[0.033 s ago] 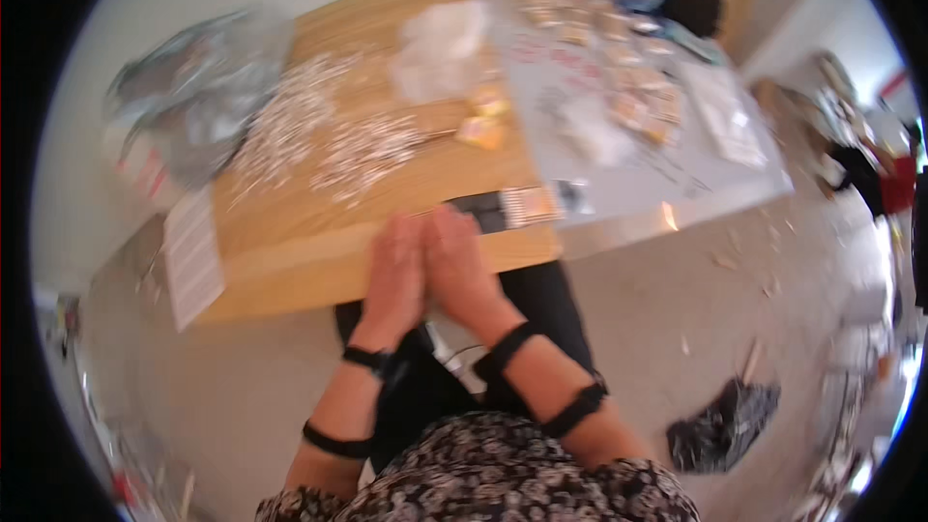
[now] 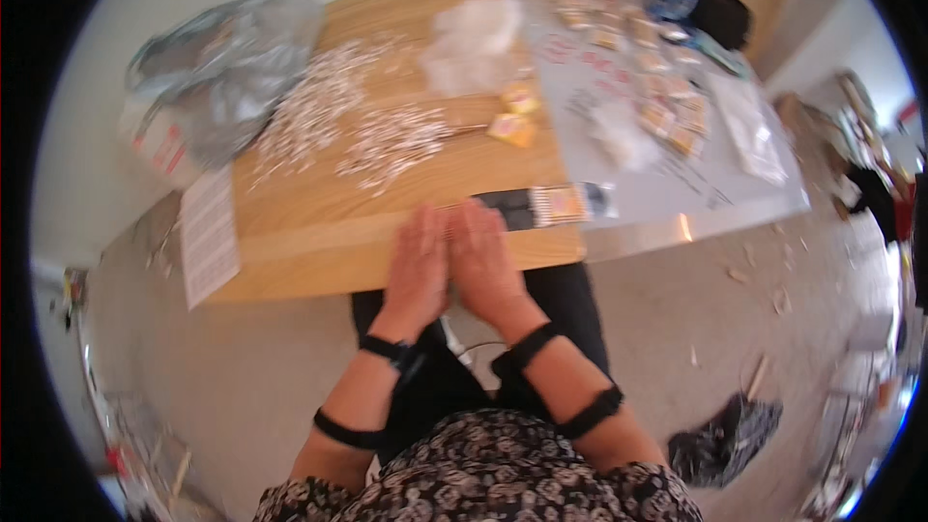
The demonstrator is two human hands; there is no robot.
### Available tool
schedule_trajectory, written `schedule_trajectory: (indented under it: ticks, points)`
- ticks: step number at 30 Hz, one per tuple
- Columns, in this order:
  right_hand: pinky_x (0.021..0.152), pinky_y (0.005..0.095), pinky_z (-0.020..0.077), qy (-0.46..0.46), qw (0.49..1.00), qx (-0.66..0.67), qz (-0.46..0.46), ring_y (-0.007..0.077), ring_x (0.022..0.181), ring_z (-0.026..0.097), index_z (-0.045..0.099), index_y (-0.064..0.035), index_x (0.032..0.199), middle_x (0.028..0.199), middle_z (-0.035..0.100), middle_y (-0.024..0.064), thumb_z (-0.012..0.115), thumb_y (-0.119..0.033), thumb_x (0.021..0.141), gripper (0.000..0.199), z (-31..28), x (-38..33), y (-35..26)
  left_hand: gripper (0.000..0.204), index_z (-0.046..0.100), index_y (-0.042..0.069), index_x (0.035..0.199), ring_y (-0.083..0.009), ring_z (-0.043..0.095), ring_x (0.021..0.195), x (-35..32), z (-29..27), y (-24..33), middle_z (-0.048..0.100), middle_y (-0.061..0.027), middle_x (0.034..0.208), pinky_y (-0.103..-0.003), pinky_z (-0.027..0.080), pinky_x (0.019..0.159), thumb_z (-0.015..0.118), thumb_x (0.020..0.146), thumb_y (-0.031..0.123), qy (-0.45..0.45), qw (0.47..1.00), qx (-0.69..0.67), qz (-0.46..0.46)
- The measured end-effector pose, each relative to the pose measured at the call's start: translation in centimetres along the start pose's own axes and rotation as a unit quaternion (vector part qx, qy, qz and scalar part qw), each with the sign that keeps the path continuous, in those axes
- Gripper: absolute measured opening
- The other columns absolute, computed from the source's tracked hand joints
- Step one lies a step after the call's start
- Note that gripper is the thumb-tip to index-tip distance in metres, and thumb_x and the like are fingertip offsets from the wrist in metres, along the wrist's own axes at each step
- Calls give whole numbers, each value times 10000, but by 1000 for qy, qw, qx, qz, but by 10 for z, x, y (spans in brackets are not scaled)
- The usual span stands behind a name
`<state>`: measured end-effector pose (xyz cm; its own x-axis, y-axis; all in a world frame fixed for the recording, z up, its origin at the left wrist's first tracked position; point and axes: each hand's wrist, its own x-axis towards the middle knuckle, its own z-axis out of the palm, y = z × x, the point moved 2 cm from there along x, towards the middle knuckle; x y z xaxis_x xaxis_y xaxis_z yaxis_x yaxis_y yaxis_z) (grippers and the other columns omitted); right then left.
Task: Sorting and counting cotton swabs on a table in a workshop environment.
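Note:
My left hand point(image 2: 416, 266) and my right hand point(image 2: 483, 256) meet side by side at the table's front edge. Their fingers are stretched forward and pressed together, thumbs hidden. What lies between them, if anything, I cannot make out; only a thin brownish trace shows by the fingertips. Just beyond my right fingertips is a flat black item point(image 2: 510, 206), and beside it a clear pack of cotton swabs point(image 2: 559, 204) with an orange label. Farther off, loose cotton swabs lie in one large pile point(image 2: 311, 111) and a smaller pile point(image 2: 391, 147). Two small yellow-orange packets point(image 2: 512, 130) sit right of them.
A grey plastic bag point(image 2: 227, 68) stands at the table's left, above a printed sheet point(image 2: 210, 237) hanging over the edge. Clear plastic bags point(image 2: 474, 43) lie at the back. On the grey covered surface point(image 2: 638, 213) at right are several filled packs point(image 2: 674, 114). A black bag point(image 2: 725, 440) is on the floor.
The view has shifted, so the table and hands appear farther right. My hands stay together at the table edge, and nothing on the table visibly moves.

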<state>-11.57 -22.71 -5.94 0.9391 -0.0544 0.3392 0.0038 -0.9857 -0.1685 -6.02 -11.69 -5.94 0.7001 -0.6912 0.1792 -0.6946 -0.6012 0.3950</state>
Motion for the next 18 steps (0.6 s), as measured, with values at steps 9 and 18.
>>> schedule_trajectory:
  ticks: [9, 18]
  points:
    - [1001, 388, 372, 53, 935, 348, 49, 338, 1202, 437, 443, 25, 1253, 1320, 416, 188, 535, 72, 640, 621, -29, -21, 14, 837, 220, -12, 1392, -314, 181, 1375, -12, -18, 15, 222, -189, 1455, -441, 160, 1118, 595, 644, -25, -43, 996, 71, -30]
    - [649, 368, 474, 79, 930, 323, 155, 317, 754, 577, 608, -30, 958, 850, 551, 137, 564, 11, 757, 210, -23, -5, 16, 838, 204, -17, 1393, -314, 179, 1373, -9, -13, 10, 199, -186, 1461, -436, 162, 1118, 595, 652, -18, -34, 997, 73, -22]
